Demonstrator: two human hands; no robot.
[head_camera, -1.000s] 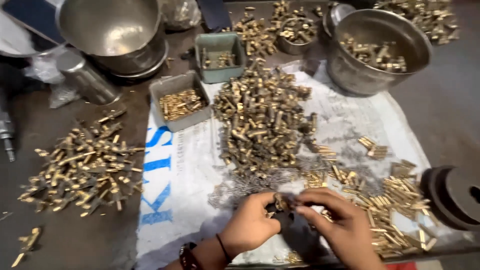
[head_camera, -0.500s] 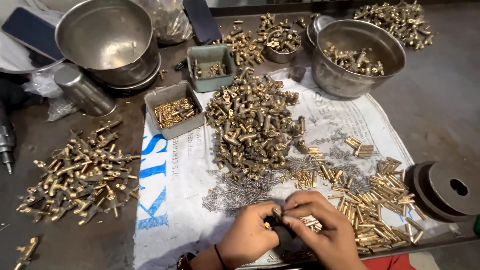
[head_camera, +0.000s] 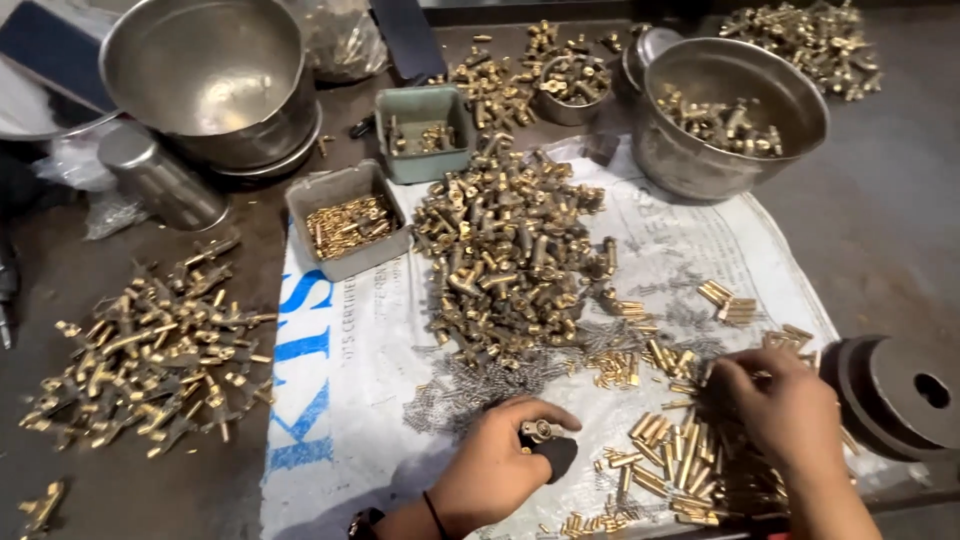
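A: Left hand (head_camera: 492, 470), bottom centre of the frame; fingers curled round a small brass fitting (head_camera: 540, 431), pinched against the thumb; a dark block (head_camera: 556, 455) sits just under it, touching the fingers.

B: Right hand (head_camera: 780, 412), lower right; palm down, fingers bent over the row of brass pins (head_camera: 680, 455); fingertips touch the pins; cannot tell whether one is actually pinched.

A: Both hands rest over the white printed sack (head_camera: 370, 340) spread across the middle of the table; the pins lie on it, side by side, under and left of the right hand.

B: Centre of the frame: a big heap of brass fittings (head_camera: 510, 260) on the sack; below it a scatter of small grey springs (head_camera: 470, 385), just above the left hand.

A: Left edge: a second heap of brass parts (head_camera: 150, 345) on the bare dark tabletop (head_camera: 900, 230), well apart from the hands.

B: Upper left: an empty steel bowl (head_camera: 215, 80); beside it a steel cup (head_camera: 160, 180) on its side.

A: Upper right: another steel bowl (head_camera: 730, 110) with brass parts inside; two small grey trays (head_camera: 350, 220), upper centre, each with brass bits.

B: Right edge, near the right hand: a dark round disc (head_camera: 895, 390) with a hole.
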